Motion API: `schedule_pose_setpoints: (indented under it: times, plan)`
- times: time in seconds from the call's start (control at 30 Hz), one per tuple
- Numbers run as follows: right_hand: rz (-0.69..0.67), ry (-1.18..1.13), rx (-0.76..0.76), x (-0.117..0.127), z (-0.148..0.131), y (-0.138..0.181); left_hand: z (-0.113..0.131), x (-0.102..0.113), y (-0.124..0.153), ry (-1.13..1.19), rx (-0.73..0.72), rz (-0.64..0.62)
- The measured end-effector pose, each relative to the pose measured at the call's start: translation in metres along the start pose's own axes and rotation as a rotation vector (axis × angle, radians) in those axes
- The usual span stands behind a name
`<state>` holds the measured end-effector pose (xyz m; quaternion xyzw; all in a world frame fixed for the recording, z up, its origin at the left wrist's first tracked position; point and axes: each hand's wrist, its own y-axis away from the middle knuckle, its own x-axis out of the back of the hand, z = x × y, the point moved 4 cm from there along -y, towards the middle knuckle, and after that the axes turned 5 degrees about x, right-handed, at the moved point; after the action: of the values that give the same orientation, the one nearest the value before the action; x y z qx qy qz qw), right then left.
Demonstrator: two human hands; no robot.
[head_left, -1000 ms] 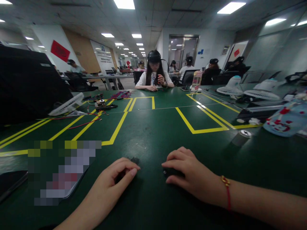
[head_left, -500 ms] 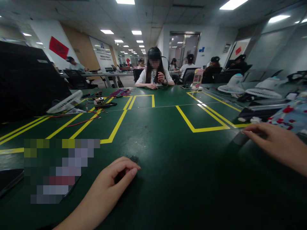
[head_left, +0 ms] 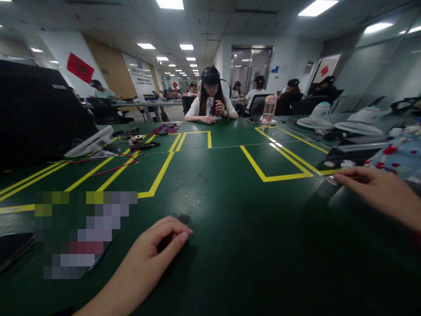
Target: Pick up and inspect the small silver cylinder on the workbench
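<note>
My left hand (head_left: 164,245) rests on the green table (head_left: 237,228), left of the middle. Its fingers are curled and the thumb meets the index fingertip; anything between them is hidden. Just beyond the knuckles lies a small patch of dark bits (head_left: 183,218). On the right, my right hand (head_left: 378,193) pinches the far end of a small grey metallic piece (head_left: 329,186) between thumb and fingers. The piece is close to the table top near a yellow tape line; whether it touches the table I cannot tell.
A blurred-out patch (head_left: 92,237) and a dark flat device (head_left: 15,248) lie at the left. Red wires (head_left: 115,166) and a white fan (head_left: 90,141) are further back. A co-worker (head_left: 210,98) sits opposite, near a bottle (head_left: 269,109). More fans (head_left: 317,118) stand at right.
My right hand has shifted slightly with the grey piece, which shows more sharply now. My left hand stays in place. The whole view has moved a little.
</note>
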<state>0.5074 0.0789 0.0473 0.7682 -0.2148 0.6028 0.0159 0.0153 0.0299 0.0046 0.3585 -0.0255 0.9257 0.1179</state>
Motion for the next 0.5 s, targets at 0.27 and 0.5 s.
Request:
schedule_pose_setpoints:
  times: [0.27,0.5]
  plan:
    - [-0.014,-0.155,-0.053,0.0017,0.0042,-0.0002,0.0017,-0.0005,-0.0021,-0.009,-0.008,-0.001]
    - [-0.02,-0.33,-0.091,-0.0023,-0.0018,0.0061,0.0044,0.0009,0.0011,-0.031,-0.012,0.009]
